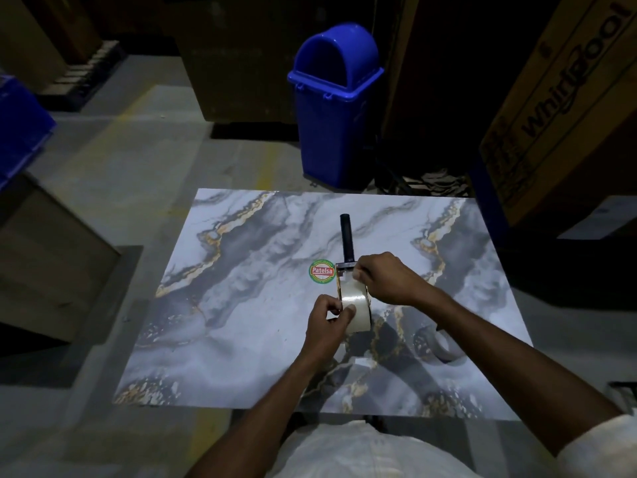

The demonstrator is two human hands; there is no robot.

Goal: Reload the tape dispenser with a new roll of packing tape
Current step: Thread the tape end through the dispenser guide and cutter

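The tape dispenser [346, 238] lies on the marble-patterned table [241, 257], its black handle pointing away from me. A pale roll of packing tape [356, 307] sits in its frame. My left hand [325, 327] grips the near left side of the roll, thumb on its face. My right hand [384, 279] pinches at the top of the roll by the dispenser's head; what lies between its fingertips is hidden. A second, darker tape roll [439, 343] lies on the table under my right forearm.
A round green and red sticker [322, 271] is on the table left of the dispenser. Beyond the table stand a blue swing-lid bin [334, 108] and a large cardboard box [565, 108] at the right. More boxes sit at the left.
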